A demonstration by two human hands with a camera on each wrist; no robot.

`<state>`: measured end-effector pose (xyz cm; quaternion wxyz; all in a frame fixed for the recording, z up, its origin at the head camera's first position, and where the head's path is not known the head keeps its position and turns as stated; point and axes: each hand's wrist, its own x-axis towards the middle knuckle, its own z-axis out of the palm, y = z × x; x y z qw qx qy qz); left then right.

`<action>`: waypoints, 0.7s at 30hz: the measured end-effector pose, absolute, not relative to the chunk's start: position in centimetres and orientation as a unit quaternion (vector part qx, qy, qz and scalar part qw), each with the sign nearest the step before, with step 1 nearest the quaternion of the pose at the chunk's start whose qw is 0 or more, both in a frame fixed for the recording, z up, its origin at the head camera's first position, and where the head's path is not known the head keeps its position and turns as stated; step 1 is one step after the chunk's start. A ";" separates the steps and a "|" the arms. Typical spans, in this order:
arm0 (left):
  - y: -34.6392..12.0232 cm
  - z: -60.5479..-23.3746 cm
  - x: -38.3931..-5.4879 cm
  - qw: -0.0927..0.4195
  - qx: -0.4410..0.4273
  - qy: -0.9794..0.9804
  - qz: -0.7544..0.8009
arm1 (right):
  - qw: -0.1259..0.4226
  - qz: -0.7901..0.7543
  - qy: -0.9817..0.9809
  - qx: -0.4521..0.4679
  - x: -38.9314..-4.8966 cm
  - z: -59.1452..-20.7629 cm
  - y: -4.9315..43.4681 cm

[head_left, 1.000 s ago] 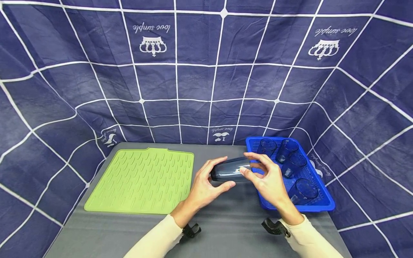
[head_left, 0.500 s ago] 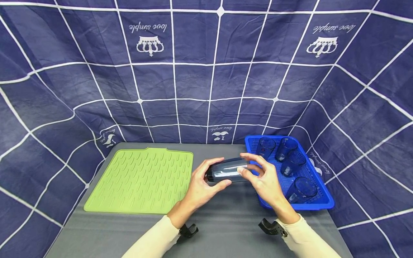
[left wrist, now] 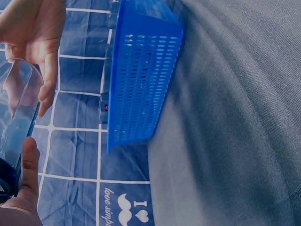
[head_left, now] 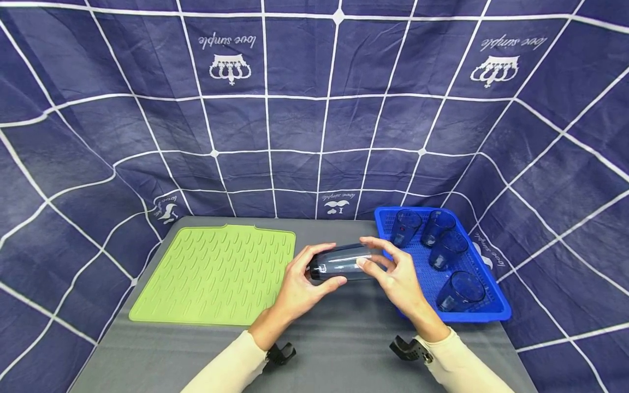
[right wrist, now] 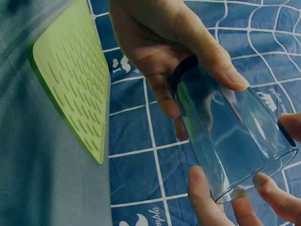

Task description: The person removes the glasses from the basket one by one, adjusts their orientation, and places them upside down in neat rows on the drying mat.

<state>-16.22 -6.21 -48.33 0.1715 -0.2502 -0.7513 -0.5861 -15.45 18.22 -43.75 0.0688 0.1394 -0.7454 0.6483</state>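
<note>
A dark blue-tinted drinking glass [head_left: 341, 263] lies on its side in the air between both hands, above the table. My left hand [head_left: 300, 281] grips the thick base end, thumb below and fingers behind. Around the open rim end, my right hand [head_left: 398, 278] holds the glass with thumb and fingers. In the right wrist view the clear glass [right wrist: 230, 127] shows its rim toward the right hand's fingertips. The left wrist view catches only part of the glass [left wrist: 16, 122] at its left edge.
A blue perforated basket [head_left: 491, 315] stands at the right, holding several similar glasses [head_left: 461, 292]. To the left a green ridged drying mat [head_left: 216, 273] lies flat on the grey table [head_left: 339, 349]. A blue white-lined cloth [head_left: 295, 125] hangs behind and along both sides.
Both hands have shifted slightly left with the glass, away from the basket. Their hold on it looks the same. The basket and mat have stayed put.
</note>
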 end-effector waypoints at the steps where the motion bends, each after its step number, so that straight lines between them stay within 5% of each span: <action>1: -6.3 -48.4 -16.2 0.172 -0.248 -0.753 -0.585 | 0.065 0.649 -0.745 0.139 -15.5 -43.8 18.2; 21: -8.1 -48.4 -16.0 0.170 -0.241 -0.761 -0.578 | 0.012 0.681 -0.724 0.109 -15.6 -44.7 17.0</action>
